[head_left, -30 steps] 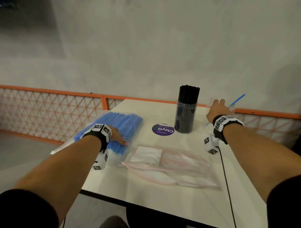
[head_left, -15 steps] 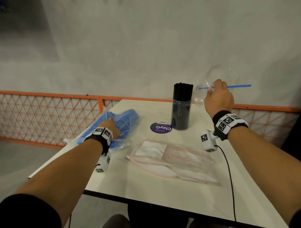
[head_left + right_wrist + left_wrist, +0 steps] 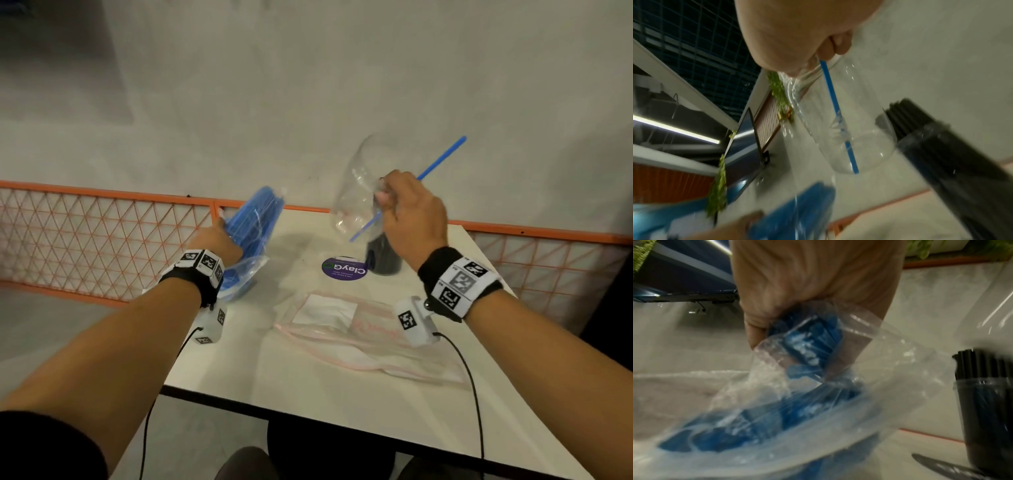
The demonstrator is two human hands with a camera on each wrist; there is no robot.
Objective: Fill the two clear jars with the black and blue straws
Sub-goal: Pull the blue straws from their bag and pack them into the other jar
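My right hand (image 3: 407,212) holds a clear jar (image 3: 359,192) tilted in the air above the table, gripping it at its mouth. One blue straw (image 3: 442,157) runs through the jar and sticks out past my hand; the right wrist view shows the straw (image 3: 836,110) inside the jar (image 3: 855,133). My left hand (image 3: 219,240) grips a clear bag of blue straws (image 3: 257,222) and lifts its far end off the table; the left wrist view shows the bag (image 3: 797,402) bunched in my fist. A second jar full of black straws (image 3: 383,257) stands behind my right hand.
An emptied clear zip bag (image 3: 363,335) lies flat in the middle of the white table (image 3: 308,394). A round purple sticker (image 3: 344,269) sits beside the black-straw jar. An orange mesh railing (image 3: 102,233) runs behind the table, before a grey wall.
My right hand has lifted the clear jar off the table and swung it left, tilted, with the blue straw in it. My left hand has gathered the straw bag and raised its far end.
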